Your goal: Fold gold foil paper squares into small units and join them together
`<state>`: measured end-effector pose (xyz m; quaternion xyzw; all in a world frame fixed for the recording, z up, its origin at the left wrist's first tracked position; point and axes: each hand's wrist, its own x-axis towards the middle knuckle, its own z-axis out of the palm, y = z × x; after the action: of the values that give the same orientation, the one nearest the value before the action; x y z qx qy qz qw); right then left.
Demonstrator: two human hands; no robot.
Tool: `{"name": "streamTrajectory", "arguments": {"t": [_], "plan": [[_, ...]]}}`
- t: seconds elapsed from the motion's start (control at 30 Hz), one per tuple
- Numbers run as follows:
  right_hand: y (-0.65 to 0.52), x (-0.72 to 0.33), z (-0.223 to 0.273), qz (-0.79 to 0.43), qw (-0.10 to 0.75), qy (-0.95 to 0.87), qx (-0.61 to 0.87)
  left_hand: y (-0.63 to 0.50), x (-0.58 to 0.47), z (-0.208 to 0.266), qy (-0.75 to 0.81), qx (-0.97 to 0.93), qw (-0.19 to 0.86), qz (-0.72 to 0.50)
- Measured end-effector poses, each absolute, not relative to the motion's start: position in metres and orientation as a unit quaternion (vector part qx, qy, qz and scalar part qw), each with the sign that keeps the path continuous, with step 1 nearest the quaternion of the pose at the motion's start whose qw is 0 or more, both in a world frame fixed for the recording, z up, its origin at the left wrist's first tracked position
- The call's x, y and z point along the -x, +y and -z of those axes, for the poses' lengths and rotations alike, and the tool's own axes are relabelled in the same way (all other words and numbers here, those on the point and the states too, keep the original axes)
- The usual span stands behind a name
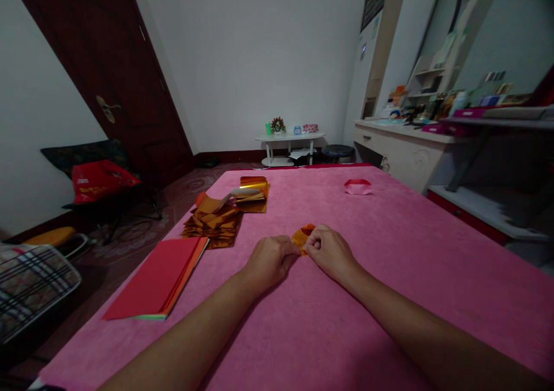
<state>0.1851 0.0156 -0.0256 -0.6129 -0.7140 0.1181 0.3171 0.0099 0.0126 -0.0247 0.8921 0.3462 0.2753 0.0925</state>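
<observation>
Between my two hands, above the pink-covered table (415,299), is a small piece of shiny gold foil paper (299,238), partly folded. My left hand (272,257) pinches its left and lower side, fingers closed. My right hand (329,249) grips its right side with curled fingers. The fingertips hide part of the paper, so its full shape does not show. To the left lie a pile of folded gold paper pieces (216,224) and a stack of gold foil sheets (255,203). Nearer me is a stack of red paper sheets (158,278), with orange and green edges below.
A pink and red paper ring (358,187) stands at the table's far right. Behind are a low white side table (289,138) and a black stool (337,151). A cluttered dresser (402,140) is at right; a chair with a red bag (101,180) is at left.
</observation>
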Motion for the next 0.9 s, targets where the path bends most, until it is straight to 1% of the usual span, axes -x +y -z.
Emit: {"name": "streamTrajectory", "arguments": {"t": [0.17, 0.33, 0.53, 0.73, 0.9], "plan": [[0.014, -0.185, 0.024, -0.124, 0.319, -0.716, 0.609, 0.009, -0.011, 0.021, 0.353, -0.905, 0.044, -0.233], [0.014, -0.187, 0.028, -0.142, 0.342, -0.715, 0.593, 0.005, -0.015, 0.02, 0.381, -0.904, -0.01, -0.191], [0.016, -0.188, 0.028, -0.134, 0.354, -0.723, 0.579, 0.004, -0.018, 0.019, 0.39, -0.902, -0.012, -0.185], [0.015, -0.191, 0.028, -0.192, 0.363, -0.721, 0.558, 0.005, -0.017, 0.02, 0.388, -0.902, -0.013, -0.187], [0.017, -0.198, 0.031, -0.2, 0.362, -0.732, 0.542, 0.004, -0.017, 0.018, 0.392, -0.902, -0.017, -0.18]]}}
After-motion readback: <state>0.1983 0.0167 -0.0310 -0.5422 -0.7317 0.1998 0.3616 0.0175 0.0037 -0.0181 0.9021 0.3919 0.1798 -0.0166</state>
